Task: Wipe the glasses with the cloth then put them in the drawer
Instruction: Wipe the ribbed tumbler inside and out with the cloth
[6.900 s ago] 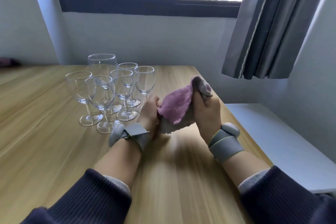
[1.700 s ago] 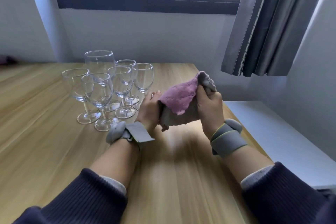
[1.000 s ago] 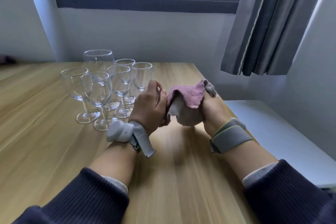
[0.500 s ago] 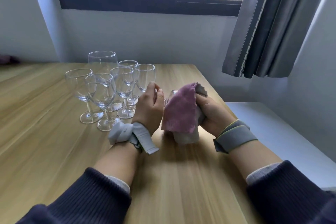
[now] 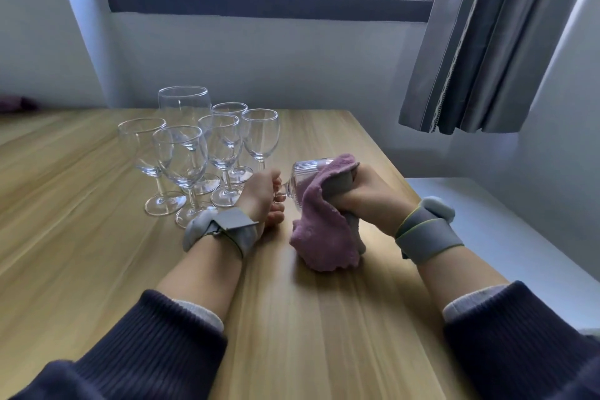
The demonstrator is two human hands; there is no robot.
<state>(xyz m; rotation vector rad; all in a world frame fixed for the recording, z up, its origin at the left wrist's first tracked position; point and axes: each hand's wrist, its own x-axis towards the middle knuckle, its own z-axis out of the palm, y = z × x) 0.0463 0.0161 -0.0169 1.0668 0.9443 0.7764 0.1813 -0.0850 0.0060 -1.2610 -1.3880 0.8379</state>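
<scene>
Glass (image 5: 306, 180) is held sideways just above the worktop (image 5: 97, 237): left hand (image 5: 263, 198) fingers clamped on the stem so it won't spin, right hand (image 5: 363, 198) fingers pinching the cloth (image 5: 321, 230) into its bowl.

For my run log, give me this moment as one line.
step: wiping | left hand: holds glass by stem, sideways | right hand: pink cloth on bowl | six glasses waiting | drawer: unseen

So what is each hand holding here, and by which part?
Left hand grips the ribbed glass at its stem end; right hand presses the pink cloth into its bowl.
</scene>
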